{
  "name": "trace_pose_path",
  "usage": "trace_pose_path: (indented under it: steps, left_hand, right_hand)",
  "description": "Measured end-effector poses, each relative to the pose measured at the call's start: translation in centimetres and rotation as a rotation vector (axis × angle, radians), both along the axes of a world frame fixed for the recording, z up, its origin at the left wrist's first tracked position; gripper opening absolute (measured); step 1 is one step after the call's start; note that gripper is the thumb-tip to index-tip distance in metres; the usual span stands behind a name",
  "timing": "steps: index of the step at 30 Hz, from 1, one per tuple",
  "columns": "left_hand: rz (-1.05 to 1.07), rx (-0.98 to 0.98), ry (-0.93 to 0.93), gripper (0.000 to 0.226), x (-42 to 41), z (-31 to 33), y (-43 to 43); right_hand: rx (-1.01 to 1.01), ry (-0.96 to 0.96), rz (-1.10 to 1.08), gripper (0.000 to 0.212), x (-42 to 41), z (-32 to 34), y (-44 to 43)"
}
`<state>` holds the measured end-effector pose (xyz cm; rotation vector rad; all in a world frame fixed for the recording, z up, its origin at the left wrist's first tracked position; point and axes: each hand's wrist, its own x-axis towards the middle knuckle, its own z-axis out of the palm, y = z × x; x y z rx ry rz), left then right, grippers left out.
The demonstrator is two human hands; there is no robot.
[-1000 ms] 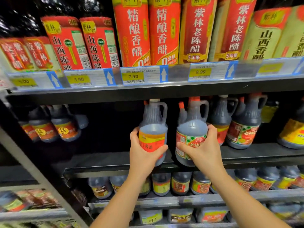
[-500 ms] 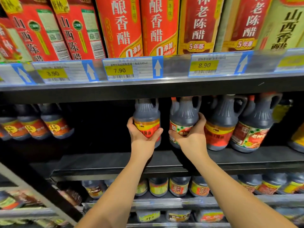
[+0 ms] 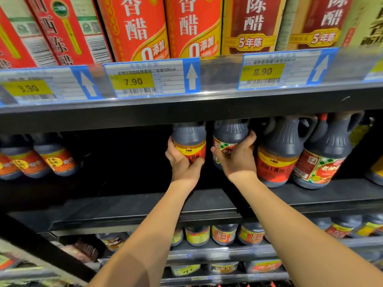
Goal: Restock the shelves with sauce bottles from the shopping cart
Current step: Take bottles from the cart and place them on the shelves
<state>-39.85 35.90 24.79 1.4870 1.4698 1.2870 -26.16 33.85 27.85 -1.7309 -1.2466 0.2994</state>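
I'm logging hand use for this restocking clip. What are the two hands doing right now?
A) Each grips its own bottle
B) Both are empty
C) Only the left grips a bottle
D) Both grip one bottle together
A: the left hand grips the yellow-and-red-labelled bottle, while the right hand grips the checked-label bottle just beside it.

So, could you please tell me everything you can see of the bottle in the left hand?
The sauce bottle is dark, plastic by its look, ribbed at the shoulder, with a yellow-and-red label. It is held roughly upright, its top hidden behind the upper shelf's edge. The left hand grips its lower body, thumb across the label. A gap parts it from the neighbouring bottle.
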Motion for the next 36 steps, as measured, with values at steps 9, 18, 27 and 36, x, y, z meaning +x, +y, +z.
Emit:
trace_pose_path:
  steps: [9,18,27,36]
  left_hand:
    - [0.046,0.047,0.096,0.101,0.6,0.7,-0.1]
    - [0.096,0.056,0.131,0.1,0.7,1.9,0.2]
    - [0.065,-0.123,0.316,0.106,-0.3,3.1,0.0]
    - [-0.071,0.101,0.275,0.097,-2.0,1.8,-7.7]
  right_hand:
    - [-0.151,-0.187,-0.082,0.101,0.2,1.0,0.0]
    - [-0.216,-0.066,-0.041,0.112,0.1,1.7,0.6]
    - [-0.295,-0.006,-0.081,0.113,-0.5,1.8,0.0]
    - [-0.042,-0.106,0.02,0.069,0.2,1.2,-9.3]
